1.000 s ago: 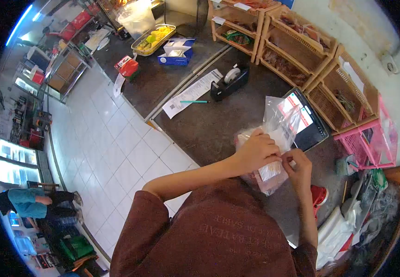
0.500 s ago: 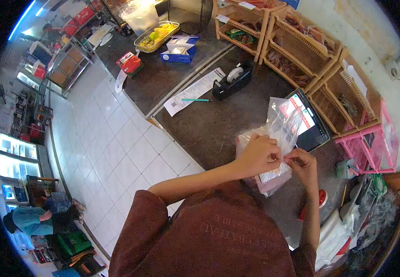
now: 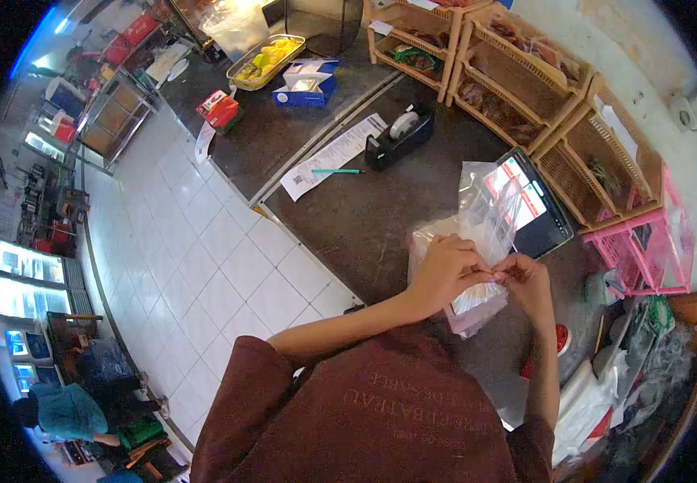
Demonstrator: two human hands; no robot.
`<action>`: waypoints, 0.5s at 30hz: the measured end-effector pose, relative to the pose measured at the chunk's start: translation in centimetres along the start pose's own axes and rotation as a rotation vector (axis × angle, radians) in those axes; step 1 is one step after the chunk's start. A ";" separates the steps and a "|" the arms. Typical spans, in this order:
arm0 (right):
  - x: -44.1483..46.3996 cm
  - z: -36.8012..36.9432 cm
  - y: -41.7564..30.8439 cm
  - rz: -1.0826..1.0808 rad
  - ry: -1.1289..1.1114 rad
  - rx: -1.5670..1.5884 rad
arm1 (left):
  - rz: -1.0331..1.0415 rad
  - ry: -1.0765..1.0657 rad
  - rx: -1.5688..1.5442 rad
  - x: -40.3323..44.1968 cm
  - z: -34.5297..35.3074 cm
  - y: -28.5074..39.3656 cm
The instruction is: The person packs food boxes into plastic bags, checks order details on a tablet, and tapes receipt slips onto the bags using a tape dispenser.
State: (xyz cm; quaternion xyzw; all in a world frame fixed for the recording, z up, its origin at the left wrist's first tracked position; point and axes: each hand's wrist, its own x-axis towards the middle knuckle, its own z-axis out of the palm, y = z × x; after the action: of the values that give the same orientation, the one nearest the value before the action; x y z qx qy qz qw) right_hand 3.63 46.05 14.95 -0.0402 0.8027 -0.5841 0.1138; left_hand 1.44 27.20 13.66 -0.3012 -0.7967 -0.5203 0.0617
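A clear plastic bag (image 3: 485, 205) lies over the dark counter in front of me, its upper end reaching across part of a tablet (image 3: 546, 217). Inside its lower part is something pale and boxy (image 3: 471, 315), which I cannot make out further. My left hand (image 3: 449, 272) is closed, its fingertips pinching the bag's plastic. Right against it, my right hand (image 3: 527, 282) also pinches the plastic, the fingertips of both hands meeting. Beyond the bag stand a black tape dispenser (image 3: 401, 138), a printed paper (image 3: 332, 157) and a teal pen (image 3: 337, 171).
Wicker rack shelves (image 3: 517, 88) with packets line the back right, beside a pink basket (image 3: 646, 241). Plastic bags (image 3: 598, 394) lie at the right. Further off are a red box (image 3: 218, 109), a blue box (image 3: 306, 84) and a tray of yellow fruit (image 3: 268, 61). Another person (image 3: 66, 410) bends at the far left.
My right hand has come closer to my left, and their fingertips now meet at the plastic. The view has shifted slightly. The other person at the left has bent and reached toward a green crate.
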 end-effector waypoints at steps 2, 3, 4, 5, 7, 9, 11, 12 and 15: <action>0.0 -0.3 0.1 -0.014 -0.036 -0.011 | -0.021 0.031 -0.008 -0.2 0.2 0.1; 0.0 -0.2 0.1 -0.046 -0.032 -0.015 | -0.026 0.037 -0.012 -0.3 0.3 0.0; -0.1 0.1 0.3 -0.075 -0.025 -0.018 | -0.030 0.041 -0.016 -0.3 0.4 0.0; -0.3 0.3 0.4 -0.104 -0.012 -0.022 | -0.014 0.075 -0.006 -0.4 0.5 0.1; -0.4 0.8 0.1 -0.208 -0.001 -0.049 | 0.024 0.129 -0.003 -0.5 0.6 0.6; -0.8 0.9 0.3 -0.230 0.007 -0.054 | 0.015 0.109 -0.031 -0.5 0.6 0.6; -1.0 0.9 -0.5 -0.230 -0.007 -0.050 | 0.018 0.069 -0.060 -0.4 0.5 0.1; -1.2 1.0 -0.8 -0.231 -0.022 -0.046 | -0.014 0.076 -0.104 -0.4 0.4 0.2; -2.0 1.5 -1.2 -0.252 0.032 -0.103 | -0.028 0.081 -0.134 -0.2 -0.2 0.0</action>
State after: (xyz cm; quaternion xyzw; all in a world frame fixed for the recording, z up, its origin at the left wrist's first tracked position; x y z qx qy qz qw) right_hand 5.81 44.66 15.95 -0.1371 0.8219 -0.5524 0.0243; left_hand 1.57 26.96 13.64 -0.2719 -0.7610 -0.5852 0.0663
